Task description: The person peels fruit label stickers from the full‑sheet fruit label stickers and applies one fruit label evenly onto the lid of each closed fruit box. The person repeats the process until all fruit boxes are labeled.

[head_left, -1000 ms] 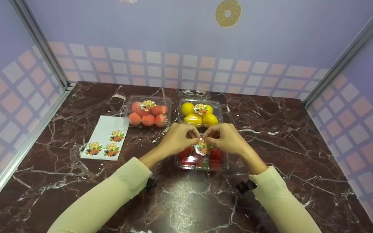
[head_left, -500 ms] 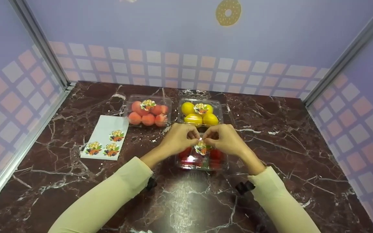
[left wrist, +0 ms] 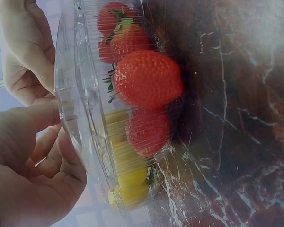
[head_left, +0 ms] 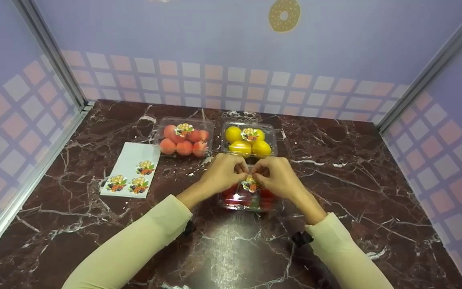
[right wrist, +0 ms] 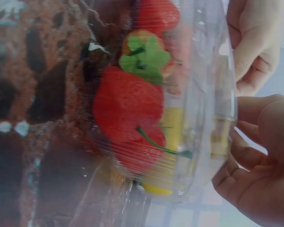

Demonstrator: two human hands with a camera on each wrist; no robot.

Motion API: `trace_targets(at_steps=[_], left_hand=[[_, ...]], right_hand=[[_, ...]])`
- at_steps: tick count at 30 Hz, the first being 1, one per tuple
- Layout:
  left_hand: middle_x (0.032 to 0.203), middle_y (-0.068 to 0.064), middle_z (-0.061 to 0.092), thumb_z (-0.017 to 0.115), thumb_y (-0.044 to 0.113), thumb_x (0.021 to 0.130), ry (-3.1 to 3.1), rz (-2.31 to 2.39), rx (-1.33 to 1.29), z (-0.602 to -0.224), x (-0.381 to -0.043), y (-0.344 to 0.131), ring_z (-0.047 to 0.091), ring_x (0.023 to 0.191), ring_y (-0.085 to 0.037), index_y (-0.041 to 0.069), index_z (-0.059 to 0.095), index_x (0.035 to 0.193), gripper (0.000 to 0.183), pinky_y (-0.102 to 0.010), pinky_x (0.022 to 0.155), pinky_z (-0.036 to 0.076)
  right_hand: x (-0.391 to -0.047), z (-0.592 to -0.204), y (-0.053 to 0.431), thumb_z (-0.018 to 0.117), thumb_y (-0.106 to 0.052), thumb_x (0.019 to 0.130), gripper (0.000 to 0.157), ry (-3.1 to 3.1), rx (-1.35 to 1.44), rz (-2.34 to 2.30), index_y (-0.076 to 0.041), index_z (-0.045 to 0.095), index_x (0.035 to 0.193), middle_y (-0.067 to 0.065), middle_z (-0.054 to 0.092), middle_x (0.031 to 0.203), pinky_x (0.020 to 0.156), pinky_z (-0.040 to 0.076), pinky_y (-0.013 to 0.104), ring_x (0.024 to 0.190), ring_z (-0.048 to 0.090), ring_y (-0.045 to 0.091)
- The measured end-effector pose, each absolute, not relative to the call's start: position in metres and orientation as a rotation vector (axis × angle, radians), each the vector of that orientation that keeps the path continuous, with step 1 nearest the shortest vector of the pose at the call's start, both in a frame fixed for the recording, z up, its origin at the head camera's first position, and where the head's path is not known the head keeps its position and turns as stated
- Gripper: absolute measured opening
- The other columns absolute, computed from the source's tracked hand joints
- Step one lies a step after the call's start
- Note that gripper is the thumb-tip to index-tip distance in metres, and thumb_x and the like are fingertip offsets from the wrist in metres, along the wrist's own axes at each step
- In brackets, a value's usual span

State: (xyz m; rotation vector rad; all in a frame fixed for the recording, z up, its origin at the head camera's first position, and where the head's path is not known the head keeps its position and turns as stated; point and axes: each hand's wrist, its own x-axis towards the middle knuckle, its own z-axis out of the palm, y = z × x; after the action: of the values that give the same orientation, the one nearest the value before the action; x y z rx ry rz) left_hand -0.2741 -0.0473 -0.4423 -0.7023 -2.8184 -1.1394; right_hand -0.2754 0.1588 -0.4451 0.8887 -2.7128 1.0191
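Observation:
In the head view a lidded clear plastic box (head_left: 239, 206) of strawberries (left wrist: 149, 78) stands before the person. A round fruit-print sticker (head_left: 250, 185) lies on its lid, the upper edge partly covered by fingers. My left hand (head_left: 225, 170) and right hand (head_left: 275, 174) meet there, thumbs and curled fingers pinching at the sticker's upper edge. In the left wrist view the left thumb (left wrist: 42, 116) bears on the lid, fingertips just beside it. The right wrist view shows the right thumb (right wrist: 255, 109) likewise against the lid.
Behind stand a clear box of yellow lemons (head_left: 251, 142) and a clear box of peach-like fruits (head_left: 184, 146), both with stickers on their lids. To the left lies a white sticker sheet (head_left: 134, 154) with several fruit stickers. Patterned walls (head_left: 231, 84) enclose the marble-look table (head_left: 355, 200).
Both hands stay at the sticker with only slight shifts. The white sliver between the fingertips a second ago shows less now. The right forearm has drawn slightly inward.

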Motion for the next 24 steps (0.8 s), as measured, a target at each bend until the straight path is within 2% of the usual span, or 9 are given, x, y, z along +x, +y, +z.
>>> trace_targets(at_steps=[11,18,24], left_hand=[[0.083,-0.003,0.078,0.079,0.004,0.087,-2.807,-1.074,-0.711,-0.443,-0.273,-0.046,0.072,0.074,-0.014,0.011,0.079,0.086,0.007,-0.023,0.068,0.059],[0.079,-0.001,0.077,0.079,0.004,0.086,-2.788,-1.069,-0.702,-0.442,-0.272,-0.046,0.07,0.072,-0.013,0.012,0.078,0.083,0.008,-0.025,0.068,0.058],[0.079,-0.001,0.077,0.081,0.005,0.086,-2.776,-1.074,-0.706,-0.443,-0.272,-0.047,0.07,0.071,-0.013,0.012,0.078,0.083,0.008,-0.025,0.069,0.058]], right_hand=[[-0.264,-0.459,0.155,0.083,0.0,0.087,0.008,-2.542,0.795,0.924,-0.008,0.084,0.09,0.005,0.075,0.085,0.065,0.056,0.026,0.072,0.066,0.014],[-0.26,-0.467,0.154,0.086,-0.002,0.085,0.008,-2.47,0.714,0.95,-0.009,0.086,0.09,0.004,0.075,0.082,0.065,0.057,0.034,0.072,0.069,0.022],[-0.257,-0.472,0.153,0.089,-0.004,0.085,0.008,-2.444,0.645,0.981,-0.011,0.086,0.09,0.002,0.077,0.086,0.067,0.057,0.03,0.076,0.07,0.015]])
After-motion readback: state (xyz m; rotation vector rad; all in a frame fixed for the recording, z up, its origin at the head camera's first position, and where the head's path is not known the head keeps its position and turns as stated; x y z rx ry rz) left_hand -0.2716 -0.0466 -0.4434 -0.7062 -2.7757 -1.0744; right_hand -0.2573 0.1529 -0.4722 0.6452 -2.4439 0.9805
